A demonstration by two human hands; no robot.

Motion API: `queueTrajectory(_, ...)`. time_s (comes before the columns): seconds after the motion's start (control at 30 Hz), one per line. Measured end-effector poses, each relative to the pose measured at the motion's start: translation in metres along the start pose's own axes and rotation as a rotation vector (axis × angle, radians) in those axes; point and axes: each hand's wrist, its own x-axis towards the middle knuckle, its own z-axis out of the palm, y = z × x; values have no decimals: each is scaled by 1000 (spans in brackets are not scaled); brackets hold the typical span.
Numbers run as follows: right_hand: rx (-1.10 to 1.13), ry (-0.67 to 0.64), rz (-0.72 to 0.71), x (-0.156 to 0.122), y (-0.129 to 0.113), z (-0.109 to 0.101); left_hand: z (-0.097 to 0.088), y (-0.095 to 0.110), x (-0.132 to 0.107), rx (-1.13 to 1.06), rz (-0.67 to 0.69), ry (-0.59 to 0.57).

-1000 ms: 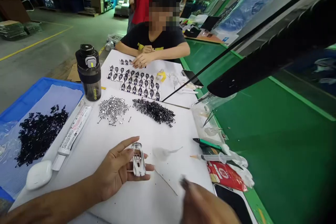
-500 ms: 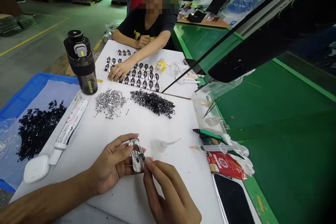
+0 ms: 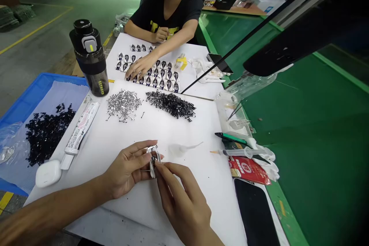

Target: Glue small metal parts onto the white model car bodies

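Note:
My left hand (image 3: pixel 127 169) grips a small white toy car body (image 3: pixel 152 156) above the white sheet (image 3: pixel 178 130). My right hand (image 3: pixel 180 200) meets it from the right, thumb and forefinger pinched at the car's near end, pressing a tiny dark part there. Beyond my hands lie a heap of silver metal pins (image 3: pixel 123 104) and a heap of small black parts (image 3: pixel 172 104). A clear glue dropper (image 3: pixel 181 149) rests just right of the car.
A dark bottle (image 3: pixel 90 58), a glue tube (image 3: pixel 80 128) and a white earbud case (image 3: pixel 48 173) stand left. A blue tray (image 3: pixel 29 98) holds black parts. Syringe (image 3: pixel 239 152), green pen (image 3: pixel 230 137), red packet (image 3: pixel 248 170) and phone (image 3: pixel 255 211) lie right. Another person sorts printed car pieces (image 3: pixel 152 75) opposite.
My right hand came up from the lower edge and closed its fingertips on the car held in my left hand. The person opposite stretched a hand over the printed pieces.

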Motion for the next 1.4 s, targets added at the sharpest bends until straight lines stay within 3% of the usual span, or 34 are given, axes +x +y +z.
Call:
queueTrajectory(0.2,-113,-84,-23,8,-6,-1,-2,2,2,15,12,-14)
queueTrajectory(0.43,-94,-118,40,4,-13,2,-4,2,1,23,55,-10)
queueTrajectory(0.6,64,-2,304,2,-11,0,-2,3,-1,76,118,10)
queueTrajectory(0.77,418,-73,656,1,-10,-2,0,-1,-4,255,223,-29)
queueTrajectory(0.97,565,-70,802,5,-4,-4,1,-8,-14,674,405,-42)
queueTrajectory(1.07,424,-78,700,2,3,-5,1,-9,-17,838,440,-20)
queueTrajectory(1.2,16,-25,382,-1,6,-3,2,-8,-18,863,485,-43)
queueTrajectory(1.4,-274,72,-2,9,3,-3,2,-9,-25,918,654,-12)
